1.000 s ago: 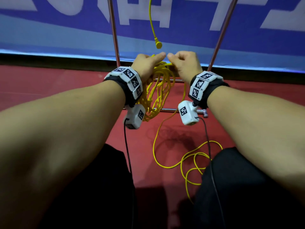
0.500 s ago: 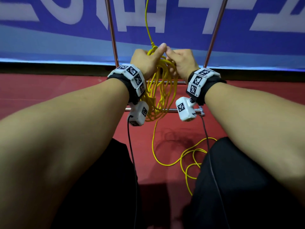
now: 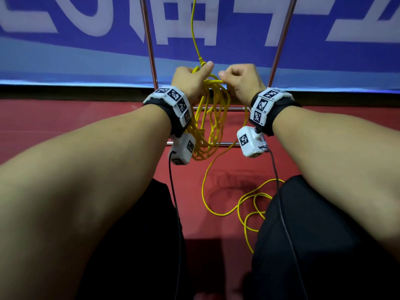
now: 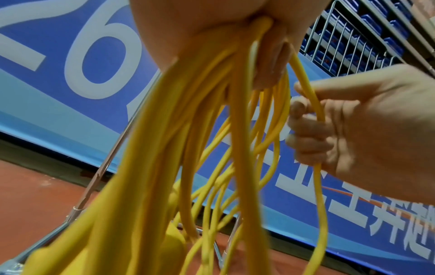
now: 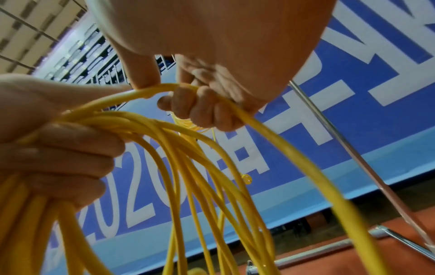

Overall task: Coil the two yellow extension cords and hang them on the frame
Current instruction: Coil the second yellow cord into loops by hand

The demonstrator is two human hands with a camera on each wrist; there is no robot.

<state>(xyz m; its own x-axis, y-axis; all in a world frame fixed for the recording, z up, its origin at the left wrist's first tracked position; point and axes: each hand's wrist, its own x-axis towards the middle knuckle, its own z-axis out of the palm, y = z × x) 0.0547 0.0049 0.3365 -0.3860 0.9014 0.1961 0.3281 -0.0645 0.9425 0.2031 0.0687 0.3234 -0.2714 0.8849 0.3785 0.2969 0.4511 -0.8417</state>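
Observation:
My left hand grips the top of a coiled yellow extension cord, whose loops hang in front of the metal frame. Just to its right, my right hand curls its fingers round one strand of the same cord. In the left wrist view the coil drops from my left palm while the right hand clasps the strand. The right wrist view shows my right fingers wrapped on the strand beside the left hand. The cord's slack trails on the floor. A second yellow cord hangs from above.
The frame's two slanted uprights and low crossbars stand on the red floor before a blue banner. My legs in black trousers flank the loose cord. Black sensor cables dangle from both wrists.
Both hands have risen a little with the coil, up to the dangling end of the hanging cord. The right hand has drawn slightly to the right of the left.

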